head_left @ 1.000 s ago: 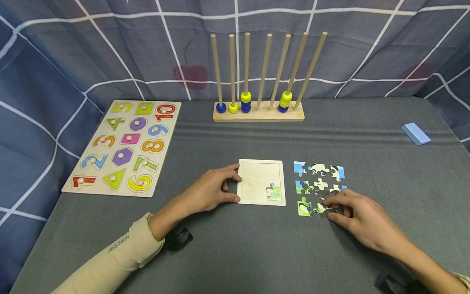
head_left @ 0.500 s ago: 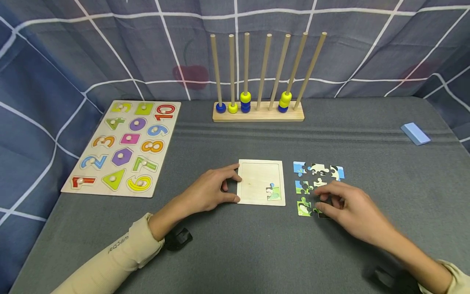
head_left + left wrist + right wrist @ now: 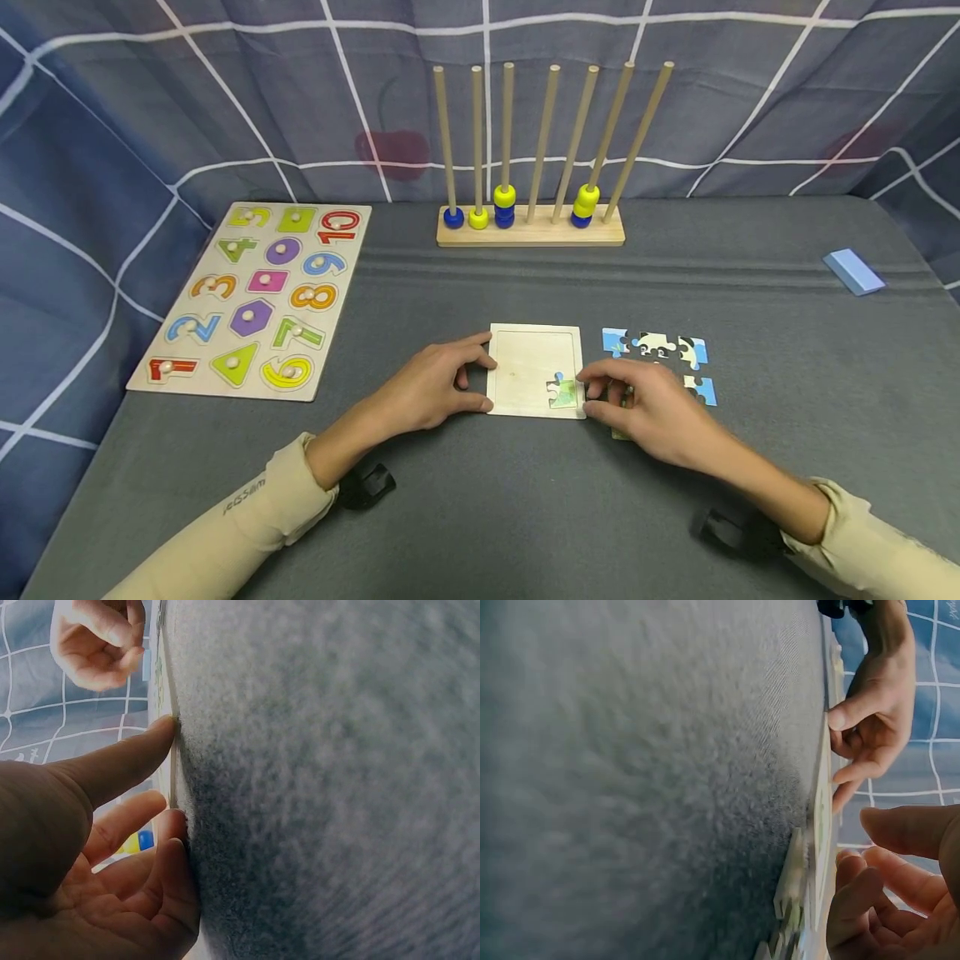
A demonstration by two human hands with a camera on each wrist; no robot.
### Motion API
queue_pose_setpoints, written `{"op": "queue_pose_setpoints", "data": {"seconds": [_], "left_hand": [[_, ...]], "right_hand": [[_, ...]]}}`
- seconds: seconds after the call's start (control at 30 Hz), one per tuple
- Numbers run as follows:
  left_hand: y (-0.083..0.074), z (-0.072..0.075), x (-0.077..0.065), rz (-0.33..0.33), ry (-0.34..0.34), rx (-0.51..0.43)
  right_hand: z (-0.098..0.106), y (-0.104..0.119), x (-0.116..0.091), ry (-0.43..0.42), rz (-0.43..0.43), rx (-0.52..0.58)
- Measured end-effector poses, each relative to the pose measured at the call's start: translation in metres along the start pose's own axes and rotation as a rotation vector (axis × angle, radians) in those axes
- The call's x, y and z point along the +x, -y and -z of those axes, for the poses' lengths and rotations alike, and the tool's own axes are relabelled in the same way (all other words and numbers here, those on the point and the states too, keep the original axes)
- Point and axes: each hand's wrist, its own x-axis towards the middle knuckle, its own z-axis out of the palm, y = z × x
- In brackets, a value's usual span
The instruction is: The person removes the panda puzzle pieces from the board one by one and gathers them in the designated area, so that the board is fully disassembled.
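In the head view a pale wooden puzzle tray (image 3: pixel 525 354) lies flat on the table, with one green and blue jigsaw piece (image 3: pixel 562 393) in its lower right corner. My left hand (image 3: pixel 431 387) touches the tray's left edge with the thumb and fingertips. My right hand (image 3: pixel 648 408) is at the tray's right edge, thumb and forefinger apart beside that piece. No piece shows between its fingers (image 3: pixel 911 870) in the right wrist view. Panda jigsaw pieces (image 3: pixel 655 343) lie to the right of the tray; the right hand hides several of them.
A peg board with numbers and shapes (image 3: pixel 327 321) lies at the left. Behind the tray stands a wooden rack (image 3: pixel 531 237) with upright rods and blue and yellow beads. A light blue block (image 3: pixel 853 272) lies at the far right, and a checked cloth (image 3: pixel 750 100) hangs behind.
My right hand has moved left from over the loose pieces to the tray's right edge. My left hand has kept its place at the tray's left edge.
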Motion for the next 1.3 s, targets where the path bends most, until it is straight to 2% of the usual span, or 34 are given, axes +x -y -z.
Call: {"op": "queue_pose_setpoints", "data": {"seconds": [0.17, 0.33, 0.67, 0.97, 1.3], "left_hand": [[0.000, 0.000, 0.000, -0.001, 0.000, 0.005], [0.001, 0.001, -0.001, -0.003, 0.000, -0.002], [0.000, 0.000, -0.001, -0.004, -0.007, -0.001], [-0.001, 0.000, -0.001, -0.011, -0.029, -0.015], [0.000, -0.001, -0.001, -0.008, -0.024, -0.010]], "right_hand": [[-0.004, -0.001, 0.014, 0.053, -0.010, 0.004], [-0.009, 0.000, 0.023, 0.077, -0.025, -0.043], [-0.009, 0.005, 0.028, 0.134, -0.062, -0.138], [-0.009, 0.004, 0.028, 0.115, -0.030, -0.159], [-0.010, 0.006, 0.029, 0.101, 0.000, -0.202]]}}
